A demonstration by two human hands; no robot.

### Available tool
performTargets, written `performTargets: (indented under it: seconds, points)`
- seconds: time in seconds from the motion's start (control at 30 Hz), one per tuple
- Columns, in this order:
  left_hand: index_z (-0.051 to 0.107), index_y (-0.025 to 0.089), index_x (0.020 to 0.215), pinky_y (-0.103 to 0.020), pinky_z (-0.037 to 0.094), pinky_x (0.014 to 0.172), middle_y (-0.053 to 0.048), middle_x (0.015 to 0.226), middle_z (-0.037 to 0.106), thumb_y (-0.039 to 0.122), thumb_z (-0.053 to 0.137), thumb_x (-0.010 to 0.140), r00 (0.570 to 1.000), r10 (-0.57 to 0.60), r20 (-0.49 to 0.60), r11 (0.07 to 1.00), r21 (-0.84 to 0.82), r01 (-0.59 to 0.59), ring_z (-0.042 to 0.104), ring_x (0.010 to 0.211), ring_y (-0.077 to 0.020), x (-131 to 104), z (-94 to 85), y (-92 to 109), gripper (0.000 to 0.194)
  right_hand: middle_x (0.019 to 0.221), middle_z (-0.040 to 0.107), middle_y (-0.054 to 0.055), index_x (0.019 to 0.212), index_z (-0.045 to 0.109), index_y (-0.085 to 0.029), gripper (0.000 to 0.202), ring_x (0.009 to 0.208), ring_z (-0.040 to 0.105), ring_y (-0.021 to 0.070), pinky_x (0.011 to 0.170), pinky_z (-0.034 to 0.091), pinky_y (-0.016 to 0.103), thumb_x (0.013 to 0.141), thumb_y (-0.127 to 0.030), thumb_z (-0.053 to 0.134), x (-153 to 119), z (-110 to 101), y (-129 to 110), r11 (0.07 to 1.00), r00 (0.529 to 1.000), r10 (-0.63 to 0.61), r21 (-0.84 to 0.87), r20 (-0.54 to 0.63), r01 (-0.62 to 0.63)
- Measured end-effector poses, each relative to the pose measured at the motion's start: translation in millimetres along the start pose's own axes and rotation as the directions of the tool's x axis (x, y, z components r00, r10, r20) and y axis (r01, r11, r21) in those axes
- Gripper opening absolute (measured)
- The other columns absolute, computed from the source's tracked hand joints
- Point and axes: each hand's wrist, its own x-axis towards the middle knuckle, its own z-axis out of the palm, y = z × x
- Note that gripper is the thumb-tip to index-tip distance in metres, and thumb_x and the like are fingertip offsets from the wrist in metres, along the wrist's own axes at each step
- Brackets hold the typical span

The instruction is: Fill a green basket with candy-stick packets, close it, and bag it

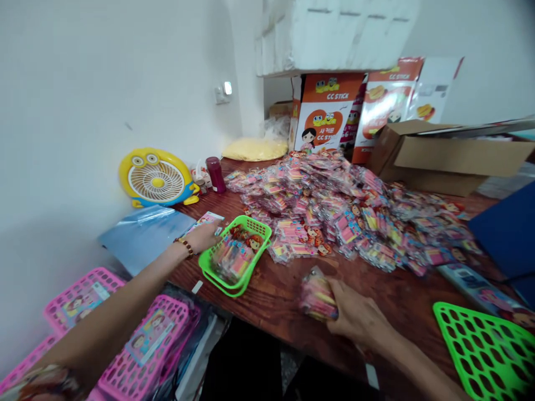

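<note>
My right hand (355, 312) is closed around a bundle of small plastic-wrapped packets (318, 295), low over the front of the brown wooden table. Left of it a small green basket (239, 288) holds several wrapped packets (236, 256) with red-haired doll pictures. My left hand (203, 235) is at that basket's left rim, beside a printed card (210, 218); its fingertips are partly hidden, and what they grip, if anything, cannot be made out. A large heap of similar packets (309, 195) spreads over the table behind the basket.
A yellow fan (157, 181), a purple bottle (215, 174) and a blue plastic sheet (146, 234) are at the left. Pink baskets (144, 348) stand lower left. Another green basket (487, 348) is at the right, with an open carton (443, 164) and printed boxes (324, 111) behind.
</note>
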Motion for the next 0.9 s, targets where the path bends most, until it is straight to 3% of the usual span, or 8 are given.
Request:
performTargets:
  seconds: [0.13, 0.2, 0.27, 0.33, 0.43, 0.7, 0.8, 0.9]
  points:
    - [0.041, 0.015, 0.136, -0.03, 0.056, 0.068, -0.006, 0.091, 0.071, 0.044, 0.063, 0.083, 0.987, 0.021, 0.159, 0.929, -0.368, 0.039, 0.069, 0.077, -0.0213, -56.2, 27.2, 29.3, 0.064, 0.109, 0.066, 0.009, 0.128, 0.045, -0.021, 0.067, 0.095, 0.064, 0.0285, 0.075, 0.045, 0.034, 0.066, -0.039, 0.064, -5.1, -39.6, 0.3, 0.984, 0.99, 0.138, 0.112, 0.026, -0.14]
    - [0.022, 0.018, 0.145, -0.036, 0.058, 0.065, -0.011, 0.097, 0.07, 0.048, 0.062, 0.084, 0.95, -0.008, 0.312, 0.587, -0.767, 0.257, 0.07, 0.078, -0.0258, -85.0, 48.9, 55.4, 0.079, 0.106, 0.067, 0.008, 0.131, 0.043, -0.02, 0.072, 0.089, 0.065, 0.026, 0.073, 0.045, 0.032, 0.065, -0.041, 0.065, -9.0, -65.0, -10.5, 0.97, 0.988, 0.151, 0.192, 0.015, -0.151]
    - [0.012, 0.023, 0.147, -0.04, 0.059, 0.067, -0.009, 0.098, 0.069, 0.048, 0.068, 0.08, 0.939, -0.064, 0.338, 0.274, -0.899, 0.342, 0.071, 0.078, -0.0256, -107.8, 71.4, 84.8, 0.091, 0.104, 0.067, 0.007, 0.132, 0.043, -0.019, 0.076, 0.086, 0.064, 0.0235, 0.071, 0.046, 0.03, 0.064, -0.042, 0.067, -10.4, -87.3, -31.0, 0.95, 0.993, 0.122, 0.289, 0.007, -0.119]
    - [0.008, 0.027, 0.148, -0.04, 0.059, 0.07, -0.007, 0.098, 0.068, 0.045, 0.071, 0.079, 0.945, -0.149, 0.292, 0.117, -0.943, 0.31, 0.07, 0.078, -0.0233, -122.3, 90.5, 112.3, 0.096, 0.104, 0.067, 0.007, 0.131, 0.044, -0.018, 0.078, 0.084, 0.064, 0.0219, 0.07, 0.047, 0.029, 0.062, -0.044, 0.069, -6.9, -100.5, -57.5, 0.93, 0.998, 0.059, 0.361, 0.025, -0.064]
    - [0.01, 0.031, 0.149, -0.04, 0.059, 0.075, -0.005, 0.103, 0.067, 0.043, 0.07, 0.082, 0.946, -0.23, 0.228, 0.037, -0.969, 0.243, 0.069, 0.083, -0.0212, -130.9, 107.8, 141.4, 0.091, 0.104, 0.067, 0.008, 0.131, 0.045, -0.017, 0.081, 0.084, 0.064, 0.0234, 0.071, 0.048, 0.031, 0.06, -0.047, 0.071, 6.4, -99.0, -94.5, 0.953, 0.997, 0.004, 0.302, 0.073, -0.026]
    - [0.005, 0.028, 0.15, -0.035, 0.056, 0.077, -0.003, 0.097, 0.066, 0.043, 0.064, 0.086, 0.956, -0.229, 0.185, 0.052, -0.978, 0.201, 0.065, 0.083, -0.018, -133.1, 119.0, 148.4, 0.089, 0.116, 0.062, 0.018, 0.124, 0.05, -0.014, 0.072, 0.102, 0.062, 0.0353, 0.084, 0.049, 0.047, 0.061, -0.043, 0.07, 35.4, -47.1, -135.5, 0.992, 0.993, 0.108, -0.073, 0.039, -0.105]
    - [0.007, 0.027, 0.15, -0.037, 0.055, 0.079, -0.004, 0.1, 0.063, 0.045, 0.06, 0.088, 0.963, -0.213, 0.165, 0.196, -0.958, 0.207, 0.064, 0.086, -0.0185, -138.8, 120.2, 138.6, 0.083, 0.132, 0.05, 0.022, 0.138, 0.039, -0.013, 0.087, 0.118, 0.052, 0.0393, 0.093, 0.044, 0.051, 0.061, -0.039, 0.072, 40.2, -32.2, -141.5, 0.994, 0.995, 0.091, -0.059, 0.051, -0.088]
    - [0.017, 0.027, 0.147, -0.04, 0.053, 0.084, -0.005, 0.108, 0.057, 0.047, 0.057, 0.09, 0.941, -0.339, -0.018, 0.507, -0.846, 0.166, 0.061, 0.092, -0.0197, -144.9, 114.1, 126.1, 0.073, 0.15, 0.028, 0.025, 0.149, 0.022, -0.014, 0.109, 0.135, 0.033, 0.0437, 0.105, 0.034, 0.057, 0.061, -0.05, 0.075, 41.0, -28.9, -138.8, 0.999, 0.998, 0.036, 0.023, 0.049, -0.037]
